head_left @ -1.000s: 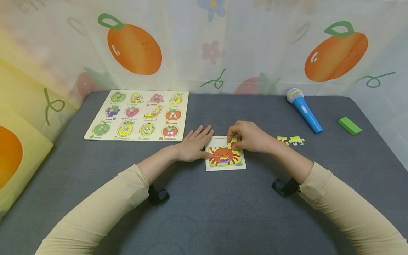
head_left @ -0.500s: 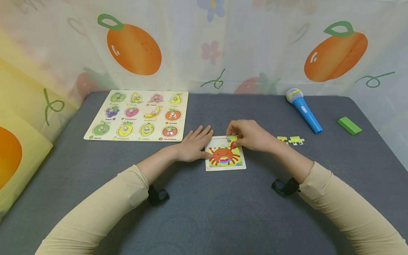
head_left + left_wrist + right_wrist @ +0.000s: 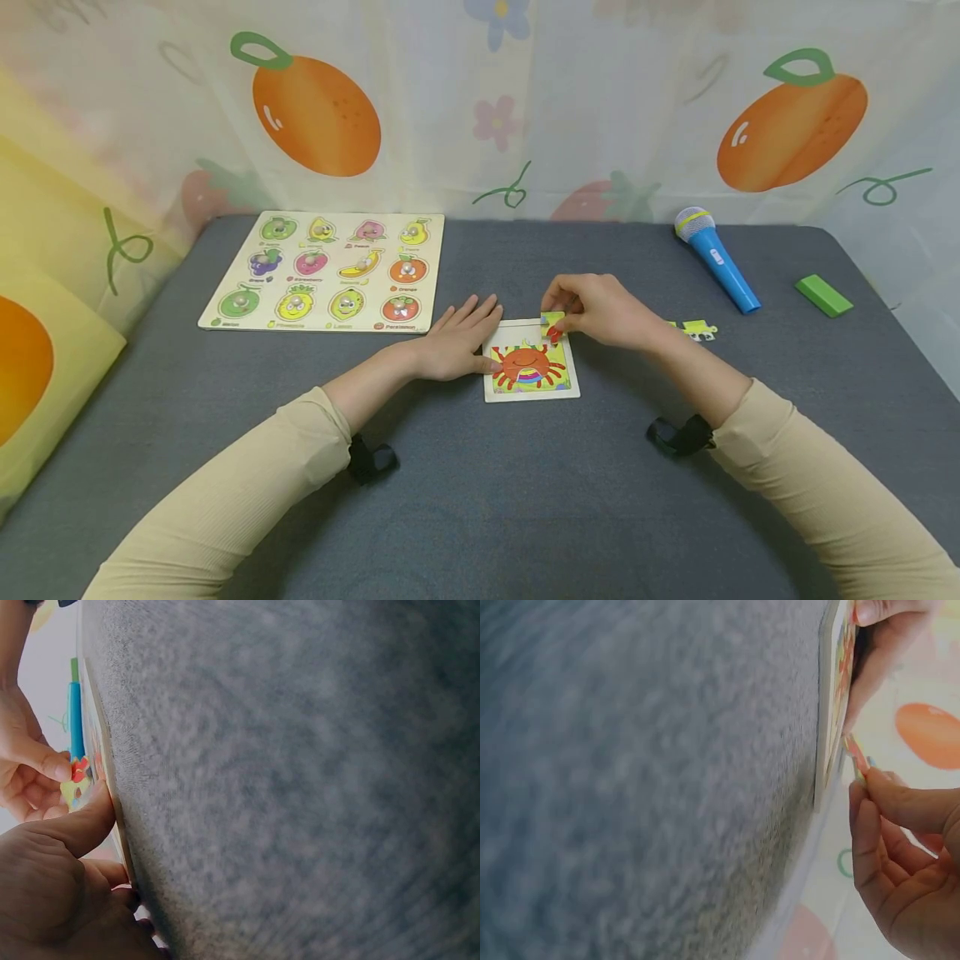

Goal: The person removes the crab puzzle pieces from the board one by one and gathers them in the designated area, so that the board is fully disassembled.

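A small square puzzle tray [image 3: 532, 398] with a red crab picture [image 3: 525, 364] lies in the middle of the table; the upper part of its inside shows bare board. My left hand [image 3: 453, 343] lies at the tray's left side, fingers spread straight, with the thumb on its edge. Between thumb and fingertips my right hand [image 3: 594, 310] pinches a yellow and red puzzle piece [image 3: 552, 323], held tilted over the tray's upper right corner. In the right wrist view that piece [image 3: 858, 757] appears edge-on, apart from the tray. Loose puzzle pieces [image 3: 699, 330] lie behind the right wrist, partly hidden.
A fruit peg board [image 3: 378, 322] lies at the back left. Toward the back right are a blue toy microphone [image 3: 722, 265] and a green block [image 3: 823, 296]. A curtain printed with fruit [image 3: 315, 117] hangs behind the grey table [image 3: 480, 500].
The right hand has lifted the puzzle piece from the tray's upper right corner, moving slightly up and right and tilting it. The left hand has stayed in place.
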### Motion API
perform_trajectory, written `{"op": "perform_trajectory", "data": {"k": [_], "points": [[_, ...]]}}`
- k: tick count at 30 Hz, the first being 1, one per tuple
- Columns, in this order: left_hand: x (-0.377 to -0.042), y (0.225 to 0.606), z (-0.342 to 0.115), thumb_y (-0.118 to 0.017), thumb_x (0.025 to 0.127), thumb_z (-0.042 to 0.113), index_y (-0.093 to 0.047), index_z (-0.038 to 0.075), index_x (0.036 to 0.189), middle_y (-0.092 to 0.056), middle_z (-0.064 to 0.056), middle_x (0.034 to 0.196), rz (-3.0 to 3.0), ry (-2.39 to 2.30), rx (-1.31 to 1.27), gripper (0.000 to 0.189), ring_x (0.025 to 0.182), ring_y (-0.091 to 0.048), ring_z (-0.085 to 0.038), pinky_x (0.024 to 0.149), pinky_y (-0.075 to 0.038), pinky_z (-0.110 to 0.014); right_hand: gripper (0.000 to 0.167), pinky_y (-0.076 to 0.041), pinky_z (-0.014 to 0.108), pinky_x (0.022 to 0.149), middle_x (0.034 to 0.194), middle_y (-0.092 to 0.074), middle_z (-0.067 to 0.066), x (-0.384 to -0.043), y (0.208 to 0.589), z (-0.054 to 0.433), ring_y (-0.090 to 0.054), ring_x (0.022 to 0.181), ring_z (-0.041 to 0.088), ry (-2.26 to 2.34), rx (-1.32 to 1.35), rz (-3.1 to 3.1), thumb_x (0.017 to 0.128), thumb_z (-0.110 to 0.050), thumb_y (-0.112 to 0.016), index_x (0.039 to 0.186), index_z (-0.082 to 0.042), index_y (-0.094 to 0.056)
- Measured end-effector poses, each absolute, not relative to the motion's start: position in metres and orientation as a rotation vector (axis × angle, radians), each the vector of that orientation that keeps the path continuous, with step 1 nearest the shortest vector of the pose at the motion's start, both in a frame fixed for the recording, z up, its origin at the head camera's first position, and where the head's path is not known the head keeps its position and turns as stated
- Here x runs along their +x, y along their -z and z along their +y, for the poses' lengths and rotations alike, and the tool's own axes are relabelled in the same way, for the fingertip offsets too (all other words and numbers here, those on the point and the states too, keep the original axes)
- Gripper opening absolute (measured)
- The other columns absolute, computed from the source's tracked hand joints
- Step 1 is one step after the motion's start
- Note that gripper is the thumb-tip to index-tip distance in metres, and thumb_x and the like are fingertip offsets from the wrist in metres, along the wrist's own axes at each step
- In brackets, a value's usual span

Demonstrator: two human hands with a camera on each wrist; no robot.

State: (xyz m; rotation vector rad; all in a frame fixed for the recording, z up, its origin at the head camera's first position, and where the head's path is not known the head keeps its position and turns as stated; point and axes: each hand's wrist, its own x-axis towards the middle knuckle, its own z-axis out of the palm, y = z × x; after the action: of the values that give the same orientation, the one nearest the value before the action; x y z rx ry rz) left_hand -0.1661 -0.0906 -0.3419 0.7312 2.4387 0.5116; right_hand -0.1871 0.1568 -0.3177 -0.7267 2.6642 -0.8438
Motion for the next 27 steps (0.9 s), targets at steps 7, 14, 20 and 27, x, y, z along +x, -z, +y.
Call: {"op": "perform_trajectory", "data": {"k": [7,14,20,27], "points": [[-0.166,0.341,-0.091,-0.053,0.100,0.042,-0.003,0.010,0.160,0.011,-0.006,0.169,2.440,-0.506,0.738,0.084,0.156,0.017,-0.027,0.126,0.009,-0.052,0.021,-0.055,0.033,0.077,0.102,-0.073,0.010,-0.189,0.312,0.170,-0.067,0.090,0.020,0.878,-0.696,2.663,0.089,-0.004,-0.070,0.109,-0.008,-0.067],[-0.167,0.342,-0.092,-0.052,0.100,0.041,-0.003,0.009,0.160,0.011,-0.007,0.169,2.438,-0.517,0.746,0.083,0.156,0.017,-0.028,0.126,0.008,-0.053,0.022,-0.061,0.032,0.072,0.099,-0.070,0.013,-0.191,0.308,0.188,-0.073,0.081,0.018,0.955,-0.596,2.603,0.091,-0.006,-0.069,0.112,-0.008,-0.065],[-0.167,0.342,-0.091,-0.053,0.100,0.041,-0.004,0.009,0.160,0.010,-0.007,0.169,2.439,-0.514,0.743,0.084,0.156,0.016,-0.028,0.126,0.008,-0.053,0.022,-0.062,0.033,0.073,0.098,-0.068,0.014,-0.188,0.302,0.205,-0.075,0.083,0.023,0.983,-0.521,2.606,0.091,-0.007,-0.068,0.113,-0.007,-0.064],[-0.166,0.342,-0.091,-0.053,0.100,0.042,-0.004,0.009,0.160,0.010,-0.007,0.169,2.447,-0.498,0.746,0.084,0.156,0.016,-0.028,0.126,0.008,-0.053,0.022,-0.061,0.032,0.071,0.095,-0.067,0.013,-0.184,0.298,0.225,-0.073,0.080,0.021,1.005,-0.475,2.663,0.091,-0.005,-0.067,0.113,-0.005,-0.065]]}}
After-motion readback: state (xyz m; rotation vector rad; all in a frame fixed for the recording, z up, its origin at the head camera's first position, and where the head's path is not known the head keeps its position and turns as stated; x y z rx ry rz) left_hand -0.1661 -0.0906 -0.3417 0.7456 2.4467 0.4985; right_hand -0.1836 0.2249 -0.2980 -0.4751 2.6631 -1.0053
